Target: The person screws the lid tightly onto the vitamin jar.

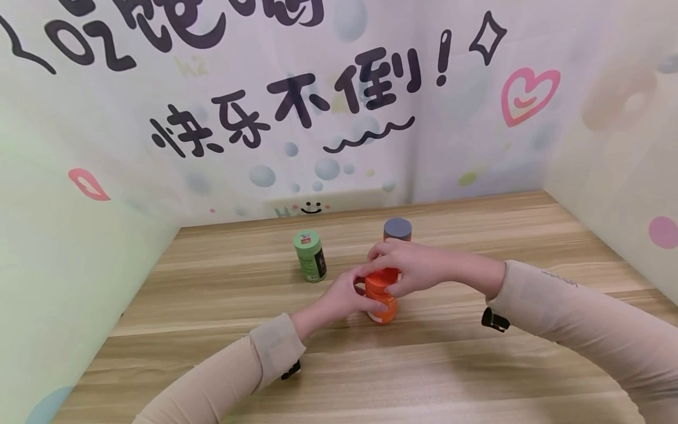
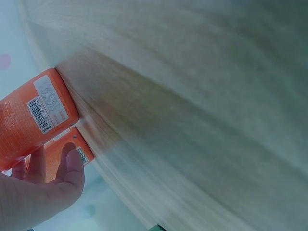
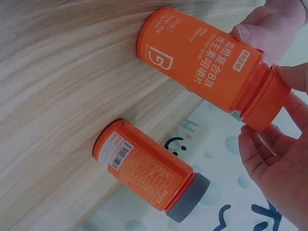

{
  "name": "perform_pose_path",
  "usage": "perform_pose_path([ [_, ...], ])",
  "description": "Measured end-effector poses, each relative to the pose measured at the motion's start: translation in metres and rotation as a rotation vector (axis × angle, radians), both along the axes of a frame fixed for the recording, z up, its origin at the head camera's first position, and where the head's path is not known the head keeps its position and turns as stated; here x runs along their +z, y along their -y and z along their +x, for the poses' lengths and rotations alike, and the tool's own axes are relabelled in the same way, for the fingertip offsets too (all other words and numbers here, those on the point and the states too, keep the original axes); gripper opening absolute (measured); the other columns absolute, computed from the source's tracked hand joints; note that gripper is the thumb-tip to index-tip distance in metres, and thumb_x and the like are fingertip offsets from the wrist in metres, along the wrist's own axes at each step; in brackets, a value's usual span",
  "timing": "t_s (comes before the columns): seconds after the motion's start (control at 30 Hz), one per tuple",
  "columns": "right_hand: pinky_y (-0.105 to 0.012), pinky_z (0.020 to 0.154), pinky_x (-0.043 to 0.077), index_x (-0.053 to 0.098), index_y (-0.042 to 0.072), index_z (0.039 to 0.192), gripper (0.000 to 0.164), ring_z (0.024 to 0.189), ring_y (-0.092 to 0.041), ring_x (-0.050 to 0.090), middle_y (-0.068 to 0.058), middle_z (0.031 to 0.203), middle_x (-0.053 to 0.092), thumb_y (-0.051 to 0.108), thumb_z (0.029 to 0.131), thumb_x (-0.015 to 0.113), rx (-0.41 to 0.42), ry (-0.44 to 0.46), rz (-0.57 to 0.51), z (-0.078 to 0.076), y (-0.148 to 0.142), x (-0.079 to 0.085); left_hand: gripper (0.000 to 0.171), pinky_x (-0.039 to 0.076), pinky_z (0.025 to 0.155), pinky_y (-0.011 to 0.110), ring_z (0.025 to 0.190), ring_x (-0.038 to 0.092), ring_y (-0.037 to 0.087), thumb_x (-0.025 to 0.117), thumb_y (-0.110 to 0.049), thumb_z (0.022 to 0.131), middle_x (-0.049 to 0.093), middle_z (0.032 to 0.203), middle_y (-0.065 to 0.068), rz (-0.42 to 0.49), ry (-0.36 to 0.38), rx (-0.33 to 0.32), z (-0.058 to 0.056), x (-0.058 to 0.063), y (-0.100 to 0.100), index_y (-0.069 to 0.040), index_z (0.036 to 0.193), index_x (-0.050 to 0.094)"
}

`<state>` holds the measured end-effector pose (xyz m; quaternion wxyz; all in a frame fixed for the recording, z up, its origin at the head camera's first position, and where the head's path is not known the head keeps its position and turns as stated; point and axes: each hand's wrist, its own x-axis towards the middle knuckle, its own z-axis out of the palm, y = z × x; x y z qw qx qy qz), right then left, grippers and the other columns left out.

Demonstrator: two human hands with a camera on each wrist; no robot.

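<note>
An orange bottle (image 1: 384,306) stands upright on the wooden table, its label facing the camera in the right wrist view. My left hand (image 1: 341,295) holds its body from the left, the thumb on the near side. From above, my right hand (image 1: 421,266) grips the bottle's orange lid (image 3: 267,100) between thumb and fingers. The lid sits at the bottle's neck; whether it is loose cannot be told. Just behind, partly hidden by the right hand, stands a second orange bottle (image 3: 144,166) with a grey lid (image 1: 397,228).
A green bottle (image 1: 310,257) with a green lid stands to the left of the hands. The wooden table (image 1: 254,341) ends at a printed cloth backdrop (image 1: 339,165), with pale walls on both sides.
</note>
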<state>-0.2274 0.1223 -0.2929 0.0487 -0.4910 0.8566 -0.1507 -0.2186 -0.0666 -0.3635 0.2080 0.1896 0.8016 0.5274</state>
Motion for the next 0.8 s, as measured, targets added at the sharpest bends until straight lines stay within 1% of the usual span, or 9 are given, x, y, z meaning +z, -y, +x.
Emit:
perform_pose_path([
  [0.2,-0.026,0.076,0.046,0.062,0.015,0.118,0.040,0.098,-0.019,0.046,-0.006,0.110,0.054,0.011,0.078,0.063,-0.001,-0.009,0.007,0.002,0.001,0.001,0.061,0.048,0.082,0.030,0.102,0.051,0.019,0.076,-0.017,0.075,0.056,0.117,0.000,0.006,0.001,0.003,0.000,-0.001,0.000,-0.017,0.129,0.047],
  [0.33,-0.027,0.076,0.047,0.062,0.016,0.118,0.040,0.098,-0.020,0.047,-0.007,0.108,0.054,0.014,0.078,0.064,-0.036,-0.010,0.024,0.004,0.003,0.002,0.061,0.048,0.081,0.029,0.102,0.051,0.019,0.075,-0.017,0.075,0.055,0.118,0.002,0.008,0.000,0.002,-0.001,-0.001,0.000,-0.016,0.129,0.047],
  [0.43,-0.026,0.074,0.048,0.062,0.016,0.117,0.039,0.095,-0.018,0.047,-0.004,0.104,0.053,0.017,0.078,0.065,-0.091,0.000,0.037,0.006,0.005,0.003,0.061,0.048,0.080,0.028,0.102,0.051,0.019,0.075,-0.016,0.075,0.055,0.118,0.003,0.010,0.001,-0.002,-0.001,-0.001,0.000,-0.015,0.129,0.047],
  [0.63,-0.020,0.064,0.046,0.063,0.014,0.110,0.035,0.078,-0.011,0.049,0.000,0.089,0.049,0.025,0.078,0.066,-0.217,-0.006,0.065,0.009,0.012,0.001,0.061,0.049,0.079,0.027,0.101,0.050,0.018,0.075,-0.015,0.075,0.055,0.118,0.001,0.011,-0.001,-0.006,-0.001,0.000,0.000,-0.015,0.129,0.046],
  [0.73,-0.020,0.060,0.044,0.062,0.014,0.105,0.032,0.070,-0.010,0.050,0.000,0.086,0.049,0.029,0.077,0.067,-0.293,-0.008,0.072,0.010,0.016,-0.001,0.063,0.049,0.080,0.029,0.102,0.050,0.019,0.074,-0.014,0.076,0.055,0.120,0.000,0.017,-0.009,-0.013,-0.002,0.000,-0.001,-0.015,0.131,0.045],
  [0.8,-0.021,0.058,0.044,0.062,0.014,0.100,0.030,0.066,-0.010,0.050,0.001,0.084,0.049,0.033,0.077,0.067,-0.343,-0.026,0.077,0.011,0.019,-0.002,0.065,0.049,0.080,0.029,0.103,0.051,0.018,0.075,-0.014,0.075,0.055,0.121,-0.001,0.018,-0.009,-0.013,-0.002,-0.001,-0.001,-0.016,0.132,0.045],
])
